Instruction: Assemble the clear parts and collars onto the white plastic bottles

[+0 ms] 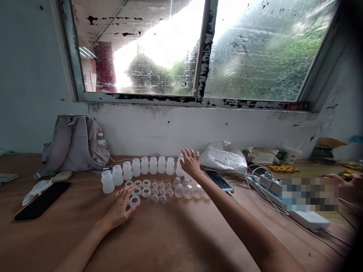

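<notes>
My left hand (121, 204) lies over the left part of a group of white collar rings (146, 192), its fingers spread and its thumb beside the nearest ring. Higher up, my right hand (190, 162) reaches over the right end of a curved row of frosted baby bottles (144, 165), fingers apart, close to an end bottle (179, 168) that it partly hides. Whether it touches that bottle I cannot tell. Between my hands sit several clear bottle nipples (162, 192) and clear dome caps (188, 192). My right forearm covers some of the caps.
A phone (219, 181) and a silvery padded bag (224, 156) lie right of my hand. White cables run to a power strip (307, 219). On the left are a grey backpack (75, 143) and a black flat case (42, 202). Another person's hand (344, 187) shows at far right.
</notes>
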Tool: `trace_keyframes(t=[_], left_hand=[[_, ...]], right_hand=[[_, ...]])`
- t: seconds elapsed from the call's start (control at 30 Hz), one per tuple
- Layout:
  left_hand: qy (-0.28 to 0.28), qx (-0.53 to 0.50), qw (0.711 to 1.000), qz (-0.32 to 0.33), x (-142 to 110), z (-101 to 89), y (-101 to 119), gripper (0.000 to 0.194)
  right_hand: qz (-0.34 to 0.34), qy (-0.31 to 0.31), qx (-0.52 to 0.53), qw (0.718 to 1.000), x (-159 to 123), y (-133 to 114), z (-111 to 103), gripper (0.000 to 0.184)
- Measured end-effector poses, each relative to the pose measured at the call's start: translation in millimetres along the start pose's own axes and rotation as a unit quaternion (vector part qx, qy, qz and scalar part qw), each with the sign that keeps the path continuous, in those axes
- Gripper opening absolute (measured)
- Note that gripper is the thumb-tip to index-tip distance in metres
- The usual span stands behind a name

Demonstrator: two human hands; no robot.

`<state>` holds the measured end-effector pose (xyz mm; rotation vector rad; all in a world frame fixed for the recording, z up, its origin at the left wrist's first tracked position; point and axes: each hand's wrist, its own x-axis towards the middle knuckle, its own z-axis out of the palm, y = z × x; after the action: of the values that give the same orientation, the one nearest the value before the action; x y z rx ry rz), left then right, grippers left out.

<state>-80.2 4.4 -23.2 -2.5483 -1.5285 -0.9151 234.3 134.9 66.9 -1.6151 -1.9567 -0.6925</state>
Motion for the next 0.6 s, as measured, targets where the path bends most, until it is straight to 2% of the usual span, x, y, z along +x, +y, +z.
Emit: trace_keyframes(t=[0.13,0.23,0.37,0.47,0.53,0.6], left_hand=[[0.004,-0.005,1.0,0.001,-1.0,0.9,2.0,0.046],[0.015,-0.004,1.0,0.002,-0.4,-0.3,4.8,0.046],[0.066,-0.014,0.997,0.035,1.1,-5.3,10.2,0.032],[0.11,-0.019,0.99,0.081,3.1,-11.4,19.5,0.02],[0.126,-0.008,0.987,0.104,6.3,-16.8,32.7,0.02],[0.132,0.009,0.983,0.125,11.8,-22.7,52.6,0.022]], right_hand=[[-0.003,-0.058,-0.026,0.998,11.5,2.8,14.2,0.037],[-0.035,-0.04,0.003,0.999,2.3,-1.7,9.8,0.029],[-0.076,0.025,0.087,0.993,-21.7,-2.3,-17.5,0.025],[-0.071,0.07,0.205,0.974,-49.8,-0.6,-43.6,0.027],[-0.054,0.071,0.301,0.949,-72.5,-2.9,-60.3,0.031],[-0.039,0.039,0.385,0.921,-95.2,-9.8,-75.3,0.034]])
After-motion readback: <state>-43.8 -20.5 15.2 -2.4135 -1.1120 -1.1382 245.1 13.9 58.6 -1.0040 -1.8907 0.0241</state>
